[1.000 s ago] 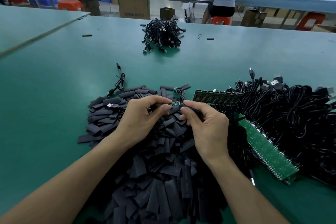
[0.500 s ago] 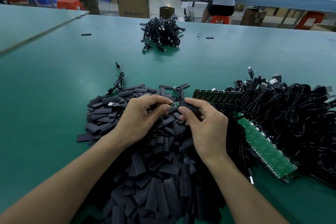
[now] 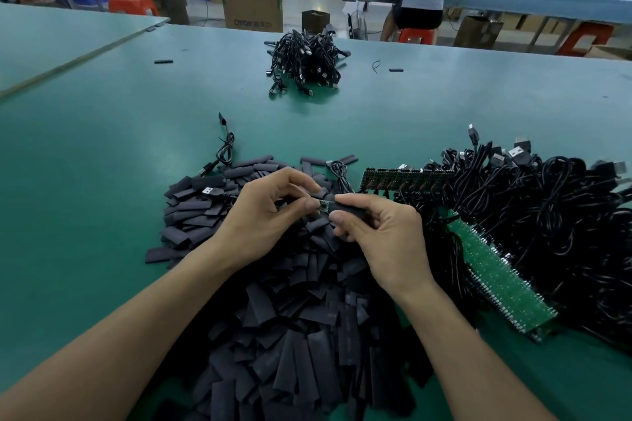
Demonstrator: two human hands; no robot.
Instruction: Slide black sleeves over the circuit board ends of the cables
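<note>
Left hand (image 3: 270,215) pinches the small green circuit board (image 3: 323,204) steady; right hand (image 3: 383,232) fingers grasp a black sleeve (image 3: 349,208), mouth facing the board for sliding on. Both are held above the sleeve pile (image 3: 273,284); unsleeved cables (image 3: 530,215) lie at 3 o'clock on the worktop (image 3: 102,147).

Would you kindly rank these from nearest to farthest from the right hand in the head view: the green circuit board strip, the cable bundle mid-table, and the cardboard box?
From the right hand:
1. Green circuit board strip, just right of it.
2. Cable bundle, mid-table ahead.
3. Cardboard box, beyond the table's far edge.
</note>
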